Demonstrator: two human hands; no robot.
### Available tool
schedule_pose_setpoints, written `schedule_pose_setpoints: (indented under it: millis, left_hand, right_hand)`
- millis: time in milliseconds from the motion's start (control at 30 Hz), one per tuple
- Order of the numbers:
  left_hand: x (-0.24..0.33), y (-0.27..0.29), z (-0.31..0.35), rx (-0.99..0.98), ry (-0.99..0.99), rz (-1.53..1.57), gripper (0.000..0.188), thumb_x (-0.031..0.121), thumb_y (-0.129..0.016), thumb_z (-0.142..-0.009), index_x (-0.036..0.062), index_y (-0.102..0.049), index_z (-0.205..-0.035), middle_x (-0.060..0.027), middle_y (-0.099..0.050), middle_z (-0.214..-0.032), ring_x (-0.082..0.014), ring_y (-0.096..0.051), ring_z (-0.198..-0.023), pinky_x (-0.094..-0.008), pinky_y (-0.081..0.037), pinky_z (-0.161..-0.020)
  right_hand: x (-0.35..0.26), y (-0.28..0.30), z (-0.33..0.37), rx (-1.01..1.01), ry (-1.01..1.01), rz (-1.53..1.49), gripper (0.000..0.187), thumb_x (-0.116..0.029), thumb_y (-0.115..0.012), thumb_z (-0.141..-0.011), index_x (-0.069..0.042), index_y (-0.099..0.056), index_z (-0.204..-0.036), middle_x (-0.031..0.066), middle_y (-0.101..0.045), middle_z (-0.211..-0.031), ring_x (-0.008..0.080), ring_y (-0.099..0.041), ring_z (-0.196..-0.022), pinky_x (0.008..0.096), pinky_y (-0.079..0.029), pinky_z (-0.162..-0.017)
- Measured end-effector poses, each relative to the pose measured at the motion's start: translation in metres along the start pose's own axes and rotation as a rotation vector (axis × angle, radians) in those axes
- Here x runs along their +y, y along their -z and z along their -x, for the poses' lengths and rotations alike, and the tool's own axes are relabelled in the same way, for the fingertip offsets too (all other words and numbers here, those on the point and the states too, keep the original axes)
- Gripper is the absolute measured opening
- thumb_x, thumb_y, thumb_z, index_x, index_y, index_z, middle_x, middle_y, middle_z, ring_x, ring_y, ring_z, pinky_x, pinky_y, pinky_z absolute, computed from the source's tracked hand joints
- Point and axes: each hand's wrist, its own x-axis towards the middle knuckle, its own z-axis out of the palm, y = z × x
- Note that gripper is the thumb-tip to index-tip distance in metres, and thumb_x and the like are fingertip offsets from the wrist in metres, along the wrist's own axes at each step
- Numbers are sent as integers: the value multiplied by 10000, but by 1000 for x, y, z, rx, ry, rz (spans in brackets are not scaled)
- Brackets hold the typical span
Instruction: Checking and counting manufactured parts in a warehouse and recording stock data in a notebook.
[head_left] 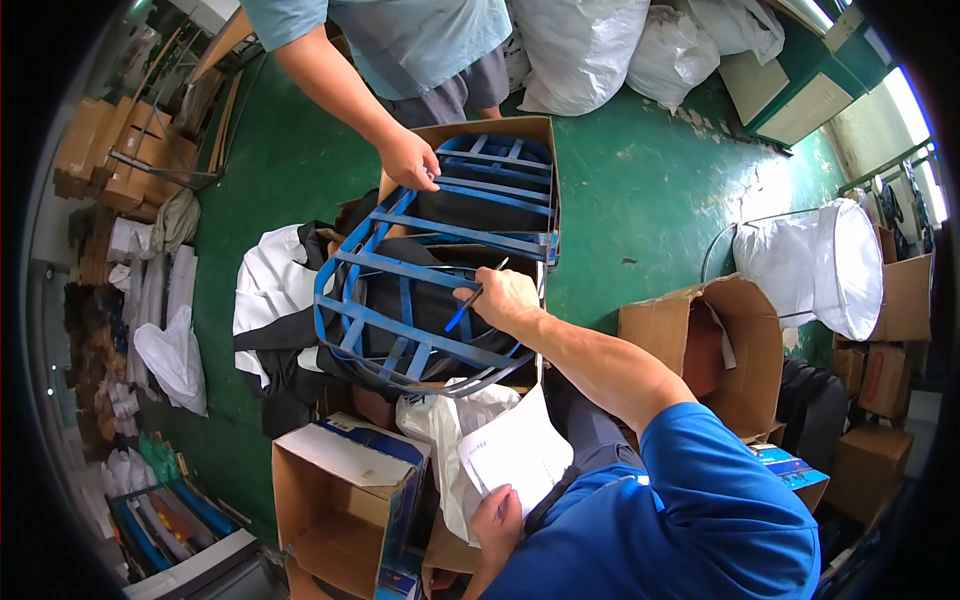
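Observation:
My right hand (503, 298) is closed around a pen (460, 317) with a blue end, held over a blue slatted frame (422, 334). My left hand (497, 520), low in the view, grips white paper sheets (520, 448) with a little handwriting on them. The frame lies tilted across an open cardboard box (548, 142), with black material under its slats. Whether my right hand touches the frame I cannot tell. At the far side, another person's hand (408, 160) rests on the frame's upper edge.
White and black cloth (272, 290) lies left of the frame. Open cardboard boxes stand at the near left (330, 490) and right (735, 340). A white plastic bag (440, 425) sits beside the paper. Large white sacks (580, 55) line the back, and a hooped white bag (820, 265) stands at right.

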Motion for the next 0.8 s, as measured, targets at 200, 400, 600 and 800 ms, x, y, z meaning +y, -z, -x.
schedule_pose_setpoints:
  millis: [200, 400, 600, 800]
  left_hand:
    - [-4, 0, 4, 34, 31, 55, 151, 43, -718, -821, -29, -708, -954, -144, -718, -882, -194, -683, -805, -278, -530, -736]
    - [-11, 1, 4, 33, -14, 42, 150, 44, -718, -822, -15, -703, -959, -149, -718, -884, -216, -694, -800, -292, -542, -730]
    - [-11, 4, 4, 56, -27, 37, 156, 46, -719, -825, -5, -692, -970, -153, -714, -881, -242, -704, -790, -311, -552, -711]
    - [-14, 0, 2, 74, -36, 137, 152, 30, -714, -825, 1, -692, -973, -143, -716, -894, -227, -705, -782, -289, -552, -688]
  right_hand:
    - [-5, 2, 2, 34, 18, -9, 498, -527, -638, -871, -31, -688, -862, 195, -680, -721, 369, -685, -734, 430, -541, -685]
    - [-7, 7, 4, 50, 21, 52, 492, -523, -634, -877, -34, -686, -851, 195, -684, -736, 361, -687, -743, 429, -543, -691]
    - [-12, 0, 2, 73, 3, 81, 490, -532, -665, -835, -44, -698, -854, 207, -691, -773, 375, -689, -787, 454, -545, -733]
    - [-16, 7, 0, 33, -43, 51, 511, -544, -662, -846, -35, -689, -887, 195, -695, -788, 369, -686, -787, 440, -541, -740]
